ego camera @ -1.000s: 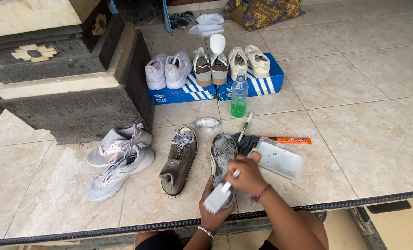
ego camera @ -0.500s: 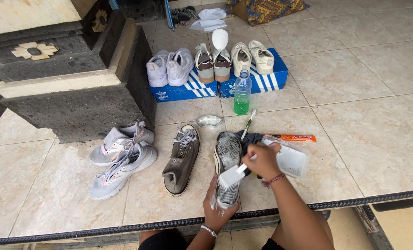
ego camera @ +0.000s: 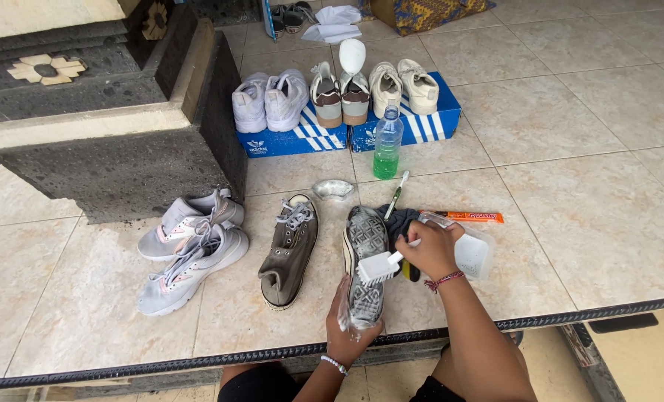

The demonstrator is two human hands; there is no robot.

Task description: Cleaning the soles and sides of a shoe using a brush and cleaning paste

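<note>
Nearest the camera, the left hand wraps around the heel end of an upturned grey sneaker, steadying it sole-up on the tiled floor just above the dark edge strip. The right hand is closed around the handle of a small white brush, whose bristle head rests against the sneaker's sole. Just right of that hand lies a clear plastic container, with a dark cloth bunched beneath the fingers. To the left, the matching grey sneaker sits upright, and farther left a pair of pale grey running shoes lies beside the dark stone pedestal. A little beyond the hands lie an orange tube, a toothbrush and a small glass bowl. Behind these stands a bottle of green liquid, in front of two blue shoeboxes that carry three pairs of light-coloured shoes.
</note>
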